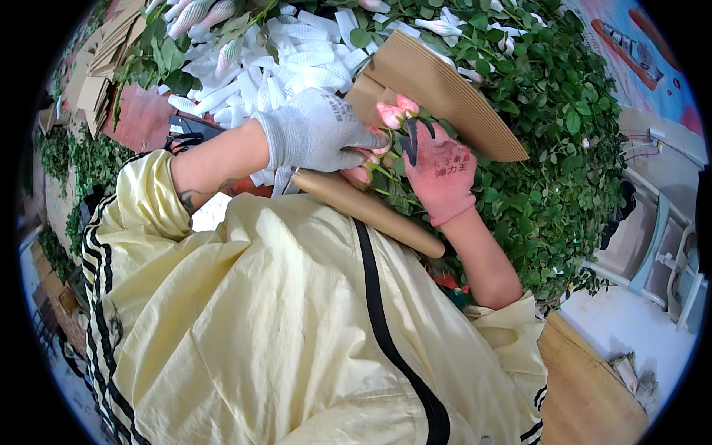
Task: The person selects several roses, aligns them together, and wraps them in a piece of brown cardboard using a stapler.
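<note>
Pink roses lie in a brown corrugated cardboard sheet point(437, 85), which is bent up on its far side and rolled at its near edge point(371, 211). My left hand point(319, 130), in a grey knit glove, has its fingers closed round a pink rose point(378, 139). Another pink bud point(357, 176) shows just below those fingers. My right hand point(441, 167), in a red glove with black fingertips, curls its fingers beside two pink buds point(397, 111). What lies inside its grip is hidden. Green stems point(382, 174) run between the hands.
White foam net sleeves point(297, 55) are heaped beyond my left hand. Leafy rose stems point(549, 148) pile up at the right, and netted buds point(200, 16) lie far left. Stacked cardboard sheets point(104, 63) stand at the left edge. A chair point(653, 237) is at the right.
</note>
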A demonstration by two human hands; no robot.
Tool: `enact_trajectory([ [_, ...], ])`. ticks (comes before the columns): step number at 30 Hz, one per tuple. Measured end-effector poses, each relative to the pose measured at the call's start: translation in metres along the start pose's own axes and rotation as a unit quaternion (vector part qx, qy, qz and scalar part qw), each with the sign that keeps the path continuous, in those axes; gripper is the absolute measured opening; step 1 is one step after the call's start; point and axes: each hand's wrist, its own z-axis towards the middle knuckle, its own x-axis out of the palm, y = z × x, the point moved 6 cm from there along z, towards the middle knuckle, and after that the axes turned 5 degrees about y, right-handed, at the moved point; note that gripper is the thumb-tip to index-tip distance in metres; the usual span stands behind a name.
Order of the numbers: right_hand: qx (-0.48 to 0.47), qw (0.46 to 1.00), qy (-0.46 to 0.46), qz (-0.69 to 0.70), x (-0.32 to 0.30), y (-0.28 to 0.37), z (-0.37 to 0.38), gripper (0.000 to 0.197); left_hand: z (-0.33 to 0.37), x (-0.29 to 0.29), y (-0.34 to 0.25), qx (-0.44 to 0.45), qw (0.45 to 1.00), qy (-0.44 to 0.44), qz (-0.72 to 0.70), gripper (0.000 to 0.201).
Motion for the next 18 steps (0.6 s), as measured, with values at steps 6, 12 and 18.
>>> enact_trajectory([
  [6,-0.017,0.998,0.062,0.002,0.001,0.001,0.002,0.029,0.0,0.005,0.002,-0.016,1.0,0.011,0.006,0.037],
  [12,-0.014,0.998,0.067,-0.001,0.003,0.004,0.008,0.026,-0.002,0.003,0.001,0.007,1.0,-0.03,-0.007,0.036],
  [18,-0.061,0.997,0.047,0.003,0.006,0.004,-0.001,0.03,0.001,-0.002,0.001,0.052,0.996,-0.068,0.03,0.032],
])
